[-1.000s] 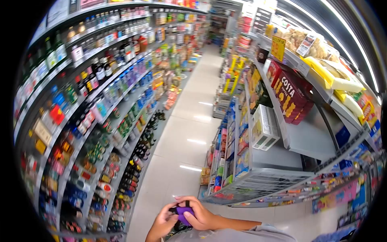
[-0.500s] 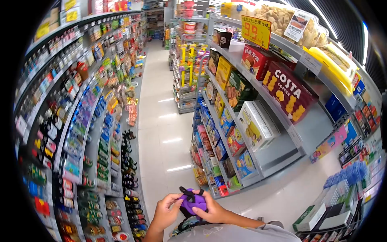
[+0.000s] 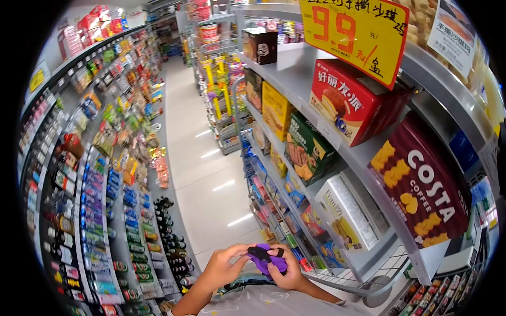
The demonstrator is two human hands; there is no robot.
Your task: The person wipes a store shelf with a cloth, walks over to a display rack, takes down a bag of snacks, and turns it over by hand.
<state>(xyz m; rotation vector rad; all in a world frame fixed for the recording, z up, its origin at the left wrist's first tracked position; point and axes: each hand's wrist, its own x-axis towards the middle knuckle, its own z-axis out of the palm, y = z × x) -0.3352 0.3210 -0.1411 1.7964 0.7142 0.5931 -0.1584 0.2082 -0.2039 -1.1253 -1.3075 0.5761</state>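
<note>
A small purple, soft-looking item with black straps [image 3: 262,265] is held low in front of my grey shirt. My left hand [image 3: 225,267] pinches its left side, thumb and fingers closed by the black piece on top. Wrapped round the right side is my right hand [image 3: 285,270], its thumb pressing on the purple part and a black loop lying by its fingers. The underside is hidden by my hands, and I cannot tell exactly what the item is.
Close on my right, a shelf rack holds a maroon COSTA box [image 3: 421,184], a red snack box [image 3: 353,100] and a white box [image 3: 350,210]. A yellow price sign [image 3: 356,39] hangs above. Shelves of bottles and cans [image 3: 95,210] line the left. Between them runs a tiled aisle [image 3: 195,158].
My viewpoint has moved nearer the right-hand rack, so its boxes and price sign look larger. Both hands still hold the purple item, now a little further right in view.
</note>
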